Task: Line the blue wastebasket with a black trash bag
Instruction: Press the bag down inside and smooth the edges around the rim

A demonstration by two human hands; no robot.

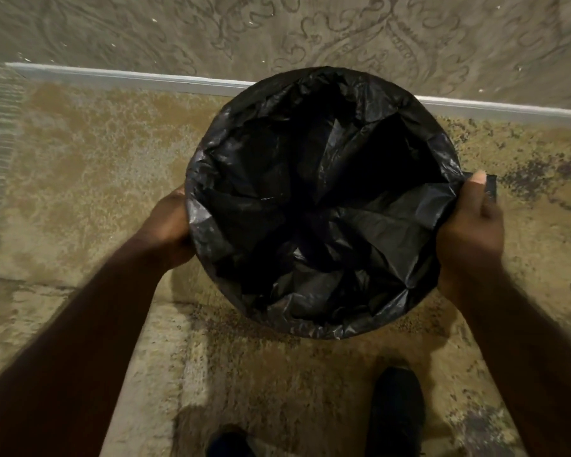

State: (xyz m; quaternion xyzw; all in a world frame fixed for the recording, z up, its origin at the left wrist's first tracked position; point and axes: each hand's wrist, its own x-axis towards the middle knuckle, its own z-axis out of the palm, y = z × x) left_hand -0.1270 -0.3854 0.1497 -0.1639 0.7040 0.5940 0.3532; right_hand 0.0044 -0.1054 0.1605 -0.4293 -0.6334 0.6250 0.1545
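Stretching crinkled black plastic trash bag (317, 206) over the round wastebasket's rim: right hand (472, 232) pinches a flap just outside it, left hand (170, 225) cups the opposite side, bracing; grip hidden.

Dim, warm yellowish light; forearms (80, 341) blur at the lower corners, baseboard (129, 75) bows with wide-angle distortion, bag (310, 199) interior nearly black.

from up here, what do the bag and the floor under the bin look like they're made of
The trash bag looks like thin black plastic film: it is crinkled into sharp folds with a dull sheen on the creases. The floor looks like short-pile carpet or a rug, tan and mottled, matte and fuzzy; which one I cannot tell.
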